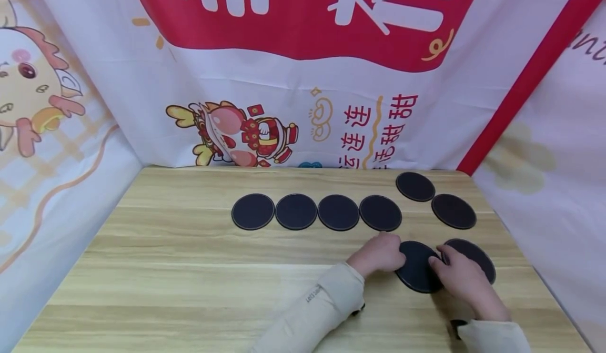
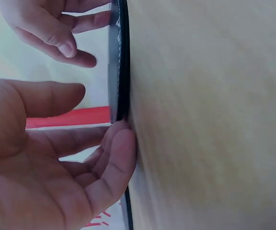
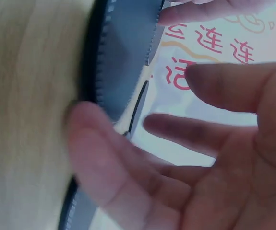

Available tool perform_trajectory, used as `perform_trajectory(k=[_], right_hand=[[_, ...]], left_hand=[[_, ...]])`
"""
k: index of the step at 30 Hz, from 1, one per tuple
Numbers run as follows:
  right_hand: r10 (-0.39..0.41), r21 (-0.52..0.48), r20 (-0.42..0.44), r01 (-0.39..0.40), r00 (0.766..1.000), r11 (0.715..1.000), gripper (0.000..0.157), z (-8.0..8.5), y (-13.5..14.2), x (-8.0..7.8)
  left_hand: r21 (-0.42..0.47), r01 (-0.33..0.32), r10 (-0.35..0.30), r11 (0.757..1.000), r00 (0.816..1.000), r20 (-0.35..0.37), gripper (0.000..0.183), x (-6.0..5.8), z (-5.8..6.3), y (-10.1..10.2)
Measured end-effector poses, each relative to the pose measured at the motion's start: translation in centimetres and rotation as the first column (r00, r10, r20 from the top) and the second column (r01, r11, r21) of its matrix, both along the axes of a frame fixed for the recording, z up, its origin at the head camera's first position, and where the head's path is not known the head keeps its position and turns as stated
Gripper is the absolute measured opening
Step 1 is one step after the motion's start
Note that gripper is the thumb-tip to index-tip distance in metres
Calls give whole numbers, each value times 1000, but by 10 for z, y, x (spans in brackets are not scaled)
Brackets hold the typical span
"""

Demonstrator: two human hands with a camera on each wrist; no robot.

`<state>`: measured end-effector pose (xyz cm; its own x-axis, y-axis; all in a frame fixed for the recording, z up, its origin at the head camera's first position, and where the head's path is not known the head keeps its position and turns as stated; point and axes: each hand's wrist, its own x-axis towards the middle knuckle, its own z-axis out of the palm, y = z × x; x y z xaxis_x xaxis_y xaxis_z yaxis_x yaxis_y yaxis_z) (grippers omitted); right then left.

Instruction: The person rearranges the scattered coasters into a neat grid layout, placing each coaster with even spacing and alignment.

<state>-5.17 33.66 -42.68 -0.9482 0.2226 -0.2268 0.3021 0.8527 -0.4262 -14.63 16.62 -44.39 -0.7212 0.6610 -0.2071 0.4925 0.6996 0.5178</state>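
Note:
A round black coaster (image 1: 417, 269) lies between the two hands at the right of the table. Fingers of my left hand (image 1: 382, 254) touch its left edge, and in the left wrist view that thumb stands clear of the stitched rim (image 2: 120, 62). On the other side, my right hand (image 1: 466, 282) has its fingers at the coaster's right edge. The right wrist view shows a finger against the rim, with the thumb apart from it. Another black coaster (image 1: 478, 258) lies partly hidden behind the right hand.
Farther back, several black coasters run in a row from the left one (image 1: 253, 212) to the right one (image 1: 381, 213). Two more coasters, one upper (image 1: 415, 186) and one lower (image 1: 453, 211), lie at the back right. Printed cloth (image 1: 284, 74) walls the wooden table (image 1: 189, 290).

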Motion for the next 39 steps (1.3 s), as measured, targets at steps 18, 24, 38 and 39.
perform_trajectory(k=[18,24,38,39], right_hand=[[-378,-748,-162,137,911,649,45,-5,-12,-11],[-211,-732,-153,33,966,680,52,-4,-23,-16],[4,-796,-173,-142,985,588,57,-8,-48,-26],[18,-802,-177,-155,984,577,57,-9,-50,-27]], left_hand=[[302,-149,106,942,983,152,47,-32,7,-27],[299,-185,152,936,980,130,46,-32,12,-37],[302,-200,179,932,979,96,48,-32,13,-86],[298,-202,182,933,979,95,48,-32,13,-88]])
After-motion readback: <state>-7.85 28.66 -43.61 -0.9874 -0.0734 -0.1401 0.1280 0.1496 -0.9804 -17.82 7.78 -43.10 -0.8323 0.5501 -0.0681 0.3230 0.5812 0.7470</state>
